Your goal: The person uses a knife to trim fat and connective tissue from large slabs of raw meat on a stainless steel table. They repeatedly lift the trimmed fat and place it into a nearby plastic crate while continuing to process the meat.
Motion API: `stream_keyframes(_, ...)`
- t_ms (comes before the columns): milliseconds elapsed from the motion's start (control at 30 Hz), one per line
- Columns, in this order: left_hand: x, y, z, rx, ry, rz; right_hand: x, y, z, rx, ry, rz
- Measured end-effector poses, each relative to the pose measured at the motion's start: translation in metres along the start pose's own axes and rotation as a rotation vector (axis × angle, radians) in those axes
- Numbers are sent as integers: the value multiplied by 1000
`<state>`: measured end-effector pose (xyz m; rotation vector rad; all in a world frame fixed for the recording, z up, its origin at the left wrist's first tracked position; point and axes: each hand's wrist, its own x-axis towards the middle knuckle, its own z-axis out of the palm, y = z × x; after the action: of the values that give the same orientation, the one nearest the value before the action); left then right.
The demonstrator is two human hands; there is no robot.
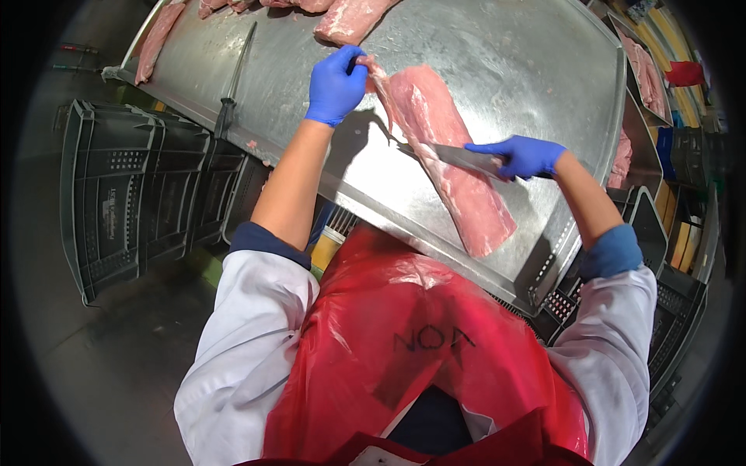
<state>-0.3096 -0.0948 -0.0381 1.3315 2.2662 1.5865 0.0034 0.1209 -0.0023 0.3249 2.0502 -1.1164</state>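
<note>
A long pink pork loin [454,155] lies at a slant on the metal table in front of me. My left hand [338,84], in a blue glove, pinches a strip of meat trimming [379,78] pulled up from the loin's far left side. My right hand [522,158], gloved in blue as well, is closed round the handle of a knife [458,156]. Its blade crosses the middle of the loin, with the tip pointing left past the meat's edge. Most of the knife's handle is hidden by my fingers.
More meat pieces [353,22] lie along the table's [280,70] far side. A sharpening steel [237,78] rests near its left edge. Dark plastic crates [116,202] stand at the left. On the right are trays holding meat [641,74] and a black crate [645,225].
</note>
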Motion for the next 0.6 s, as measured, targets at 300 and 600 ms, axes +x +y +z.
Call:
stream_keyframes(300, -19, -9, -69, -16, 78, -54, -48, 4, 40, -89, 0, -40)
stream_keyframes(600, -40, 69, -142, 16, 188, 34, -59, -1, 77, -293, -22, -1)
